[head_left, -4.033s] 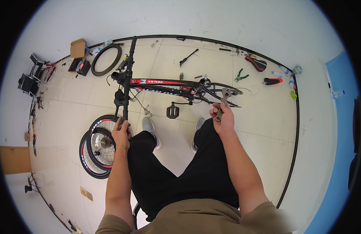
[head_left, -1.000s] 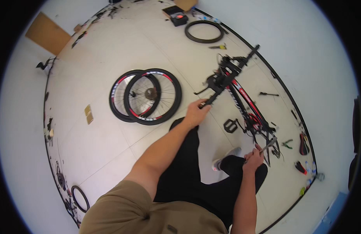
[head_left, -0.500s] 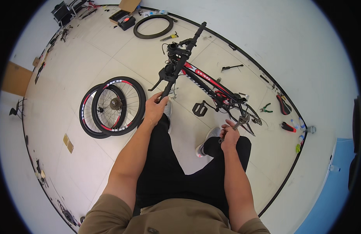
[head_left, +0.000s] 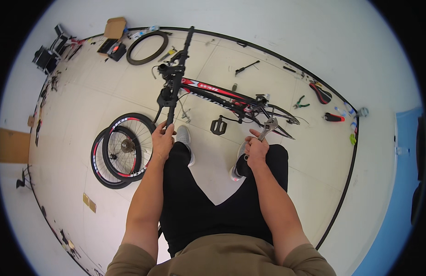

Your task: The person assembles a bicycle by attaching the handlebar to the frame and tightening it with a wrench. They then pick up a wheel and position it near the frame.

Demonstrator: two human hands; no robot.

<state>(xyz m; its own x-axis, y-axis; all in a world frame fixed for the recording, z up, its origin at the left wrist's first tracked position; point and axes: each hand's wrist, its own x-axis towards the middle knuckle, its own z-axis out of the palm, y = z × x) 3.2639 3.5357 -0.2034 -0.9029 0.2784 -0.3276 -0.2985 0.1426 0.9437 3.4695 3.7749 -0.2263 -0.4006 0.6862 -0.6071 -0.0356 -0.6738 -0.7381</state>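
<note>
My left hand (head_left: 162, 139) is closed round the near grip of a black handlebar (head_left: 176, 85). The handlebar belongs to a black and red bicycle frame (head_left: 217, 95), which reaches away to the right with no wheels fitted. A black pedal (head_left: 218, 126) sticks out from the frame toward my feet. In my right hand (head_left: 256, 149) is a silver adjustable wrench (head_left: 269, 127), gripped by its handle with the jaw pointing up toward the rear of the frame. The wrench looks apart from the frame, though the jaw overlaps it in view.
Two bicycle wheels (head_left: 122, 149) lie overlapping on the floor at left. A loose tyre (head_left: 147, 48), an open cardboard box (head_left: 115, 28) and a yellow-handled tool (head_left: 167, 54) lie farther off. Green-handled pliers (head_left: 301, 102), a saddle (head_left: 320, 93) and bottles lie along the right wall.
My view has turned, so the room has shifted. The frame and handlebar appear farther left, with my left hand still on the grip. My right hand keeps hold of the wrench.
</note>
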